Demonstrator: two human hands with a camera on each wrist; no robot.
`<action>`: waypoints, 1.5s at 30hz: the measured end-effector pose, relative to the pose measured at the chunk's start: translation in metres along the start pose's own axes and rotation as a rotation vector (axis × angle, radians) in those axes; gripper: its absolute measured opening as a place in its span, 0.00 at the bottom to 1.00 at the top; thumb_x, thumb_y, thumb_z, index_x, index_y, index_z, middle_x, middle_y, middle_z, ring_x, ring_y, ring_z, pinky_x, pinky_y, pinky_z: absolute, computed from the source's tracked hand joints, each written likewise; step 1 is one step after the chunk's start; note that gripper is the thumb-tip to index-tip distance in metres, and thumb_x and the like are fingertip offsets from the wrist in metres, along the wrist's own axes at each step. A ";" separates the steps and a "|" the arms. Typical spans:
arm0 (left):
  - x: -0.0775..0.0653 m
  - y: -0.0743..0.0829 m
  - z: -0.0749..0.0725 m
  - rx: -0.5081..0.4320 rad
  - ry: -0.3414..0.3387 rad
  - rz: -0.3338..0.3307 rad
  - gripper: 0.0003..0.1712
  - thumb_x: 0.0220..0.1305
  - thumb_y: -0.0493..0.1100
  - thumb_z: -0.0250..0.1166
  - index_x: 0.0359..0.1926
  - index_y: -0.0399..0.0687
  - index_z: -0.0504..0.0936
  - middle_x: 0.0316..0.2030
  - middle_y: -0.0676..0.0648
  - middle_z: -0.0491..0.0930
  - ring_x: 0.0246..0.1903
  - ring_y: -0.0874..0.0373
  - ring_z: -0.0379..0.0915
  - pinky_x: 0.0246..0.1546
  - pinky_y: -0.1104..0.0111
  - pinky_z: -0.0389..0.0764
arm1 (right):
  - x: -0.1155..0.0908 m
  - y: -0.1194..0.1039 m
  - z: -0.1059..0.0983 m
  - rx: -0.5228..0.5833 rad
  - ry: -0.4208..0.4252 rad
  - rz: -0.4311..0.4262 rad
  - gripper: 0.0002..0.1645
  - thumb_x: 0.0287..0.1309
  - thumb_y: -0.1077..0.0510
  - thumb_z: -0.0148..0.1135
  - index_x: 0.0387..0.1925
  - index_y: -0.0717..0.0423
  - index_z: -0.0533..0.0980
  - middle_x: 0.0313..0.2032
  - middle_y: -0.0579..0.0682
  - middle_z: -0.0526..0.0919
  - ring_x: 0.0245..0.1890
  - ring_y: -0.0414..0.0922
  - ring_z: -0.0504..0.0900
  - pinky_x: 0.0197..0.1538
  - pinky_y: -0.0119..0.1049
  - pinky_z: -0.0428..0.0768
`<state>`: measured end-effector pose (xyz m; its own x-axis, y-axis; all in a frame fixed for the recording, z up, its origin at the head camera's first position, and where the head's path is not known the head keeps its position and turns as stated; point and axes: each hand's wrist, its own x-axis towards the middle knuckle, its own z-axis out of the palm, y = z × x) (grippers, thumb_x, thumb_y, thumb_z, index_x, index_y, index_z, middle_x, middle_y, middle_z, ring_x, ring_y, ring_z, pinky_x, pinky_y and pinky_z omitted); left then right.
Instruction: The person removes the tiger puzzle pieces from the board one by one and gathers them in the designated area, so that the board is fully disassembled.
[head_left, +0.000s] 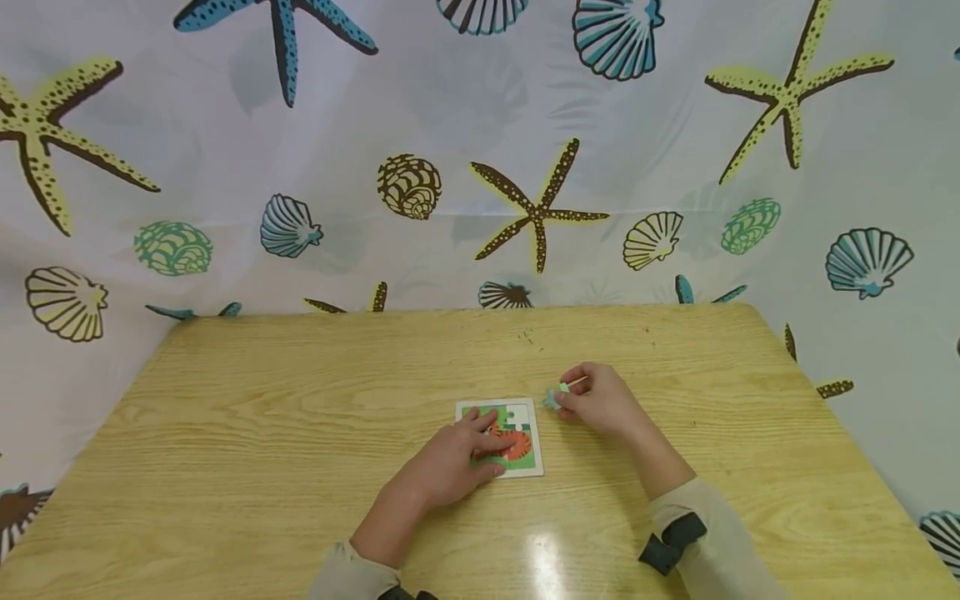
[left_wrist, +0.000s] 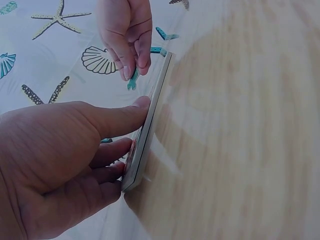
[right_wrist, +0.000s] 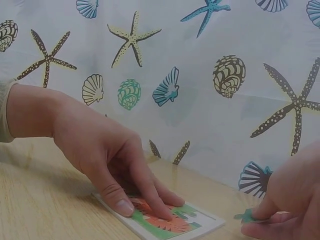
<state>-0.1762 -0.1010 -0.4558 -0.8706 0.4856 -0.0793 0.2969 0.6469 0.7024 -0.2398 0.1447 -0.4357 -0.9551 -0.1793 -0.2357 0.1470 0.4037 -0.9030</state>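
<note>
A small framed jigsaw puzzle (head_left: 537,446) with a white border, a green ground and an orange striped animal lies flat on the table. A white gap shows at its upper right. My left hand (head_left: 450,458) rests over its left part, fingers spread and touching the picture, hiding some of it. In the left wrist view the puzzle's edge (left_wrist: 150,125) appears side-on beside the thumb. My right hand (head_left: 606,404) pinches a green puzzle piece (head_left: 551,398) between thumb and fingers, just right of the frame's upper right corner. The right wrist view shows this piece (right_wrist: 246,216) apart from the frame.
The wooden table (head_left: 300,417) spreads out on all sides of the puzzle. Behind it and along its sides hangs a white cloth (head_left: 337,150) printed with starfish and shells. A dark strap (head_left: 672,542) sits on the right sleeve.
</note>
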 end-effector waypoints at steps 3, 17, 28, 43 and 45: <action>0.000 0.000 -0.001 0.000 0.001 0.002 0.22 0.70 0.39 0.69 0.63 0.45 0.84 0.76 0.34 0.62 0.78 0.31 0.46 0.71 0.34 0.54 | 0.000 -0.001 -0.002 -0.016 -0.003 0.009 0.16 0.70 0.67 0.63 0.55 0.71 0.74 0.36 0.56 0.75 0.33 0.47 0.87 0.43 0.38 0.87; -0.002 -0.001 -0.001 0.010 0.002 0.018 0.23 0.69 0.39 0.70 0.64 0.45 0.84 0.75 0.34 0.63 0.77 0.31 0.47 0.71 0.32 0.52 | 0.002 0.004 -0.003 -0.024 -0.001 0.048 0.15 0.72 0.65 0.62 0.54 0.72 0.74 0.41 0.62 0.81 0.33 0.44 0.87 0.41 0.36 0.87; -0.002 -0.001 0.000 -0.005 0.002 0.011 0.21 0.69 0.38 0.70 0.62 0.45 0.85 0.76 0.34 0.62 0.78 0.31 0.46 0.72 0.33 0.51 | 0.002 0.006 0.001 -0.040 0.019 0.062 0.14 0.68 0.65 0.66 0.51 0.71 0.78 0.40 0.62 0.85 0.31 0.44 0.88 0.39 0.35 0.87; -0.002 -0.002 0.001 0.002 -0.003 -0.003 0.22 0.70 0.39 0.70 0.63 0.46 0.84 0.76 0.35 0.62 0.78 0.32 0.45 0.72 0.34 0.53 | 0.001 0.010 0.007 -0.127 0.091 -0.012 0.11 0.63 0.63 0.72 0.43 0.68 0.82 0.33 0.57 0.85 0.26 0.42 0.85 0.34 0.35 0.85; -0.001 -0.003 0.001 0.004 0.000 -0.003 0.22 0.70 0.39 0.70 0.63 0.46 0.85 0.76 0.35 0.62 0.78 0.33 0.46 0.72 0.34 0.53 | 0.001 0.011 0.008 -0.136 0.101 -0.011 0.11 0.63 0.63 0.73 0.43 0.67 0.82 0.33 0.56 0.85 0.26 0.42 0.85 0.34 0.35 0.85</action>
<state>-0.1756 -0.1028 -0.4579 -0.8715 0.4836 -0.0816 0.2955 0.6506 0.6996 -0.2377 0.1421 -0.4487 -0.9784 -0.0960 -0.1830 0.1073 0.5210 -0.8468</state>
